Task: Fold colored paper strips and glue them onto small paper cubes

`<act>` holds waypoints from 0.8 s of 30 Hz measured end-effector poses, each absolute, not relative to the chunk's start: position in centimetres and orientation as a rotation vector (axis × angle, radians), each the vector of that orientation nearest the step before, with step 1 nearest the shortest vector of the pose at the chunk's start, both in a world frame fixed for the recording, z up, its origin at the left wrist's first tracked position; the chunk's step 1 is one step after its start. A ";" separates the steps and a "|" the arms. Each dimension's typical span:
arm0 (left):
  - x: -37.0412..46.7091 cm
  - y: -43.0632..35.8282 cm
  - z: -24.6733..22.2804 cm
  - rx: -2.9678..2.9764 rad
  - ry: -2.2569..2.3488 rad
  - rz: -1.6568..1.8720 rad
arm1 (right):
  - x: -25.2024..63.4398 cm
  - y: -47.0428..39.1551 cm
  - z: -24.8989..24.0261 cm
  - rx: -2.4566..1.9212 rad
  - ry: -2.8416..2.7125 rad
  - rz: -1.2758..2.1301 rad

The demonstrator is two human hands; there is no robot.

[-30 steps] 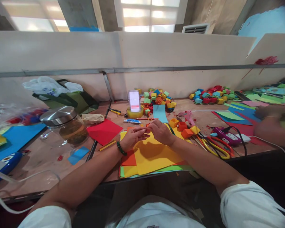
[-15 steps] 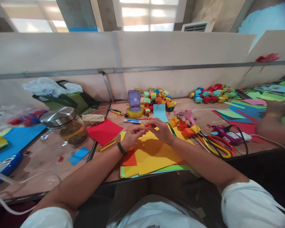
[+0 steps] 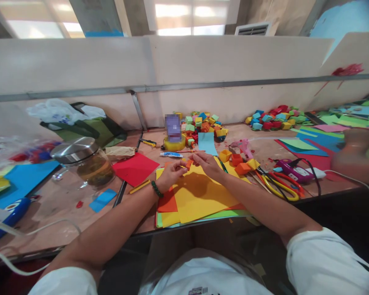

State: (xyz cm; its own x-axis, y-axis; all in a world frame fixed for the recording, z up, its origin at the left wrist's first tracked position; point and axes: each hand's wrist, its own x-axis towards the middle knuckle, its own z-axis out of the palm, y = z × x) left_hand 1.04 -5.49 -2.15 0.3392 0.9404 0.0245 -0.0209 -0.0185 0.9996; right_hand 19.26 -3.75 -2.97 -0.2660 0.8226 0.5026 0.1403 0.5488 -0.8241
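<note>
A small orange piece of paper [image 3: 189,164] is pinched between my two hands above the sheets. My left hand [image 3: 171,175], with a dark green bead bracelet at the wrist, grips it from the left. From the right, the fingertips of my right hand [image 3: 206,166] close on its other side. Under both hands lies a stack of coloured sheets, a yellow sheet [image 3: 203,200] uppermost. Several orange and yellow paper cubes [image 3: 242,168] sit just right of my right hand. A glue tube [image 3: 171,155] lies beyond my fingers.
Heaps of paper cubes [image 3: 203,127] stand against the partition. At right lie yellow-handled scissors [image 3: 279,186], a pink glue gun [image 3: 246,148] and a purple power strip [image 3: 292,171]. A glass jar [image 3: 94,166] and a red sheet [image 3: 135,169] are at left. A co-worker's hand [image 3: 353,151] is at far right.
My hands have shifted slightly, and more of the orange paper shows between the fingertips. The co-worker's blurred hand has moved a little.
</note>
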 end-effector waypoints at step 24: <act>0.1 -3.8 -2.8 1.433 1.142 1.074 | 21.3 -2.1 -3.6 -0.894 -2.224 0.638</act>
State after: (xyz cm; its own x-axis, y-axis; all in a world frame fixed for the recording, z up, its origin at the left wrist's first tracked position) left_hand 0.09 -3.76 -2.81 0.1688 0.9836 0.0630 0.1229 -0.0844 0.9888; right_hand 21.27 -2.10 -3.63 -0.5566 0.7362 0.3849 0.4201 0.6491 -0.6342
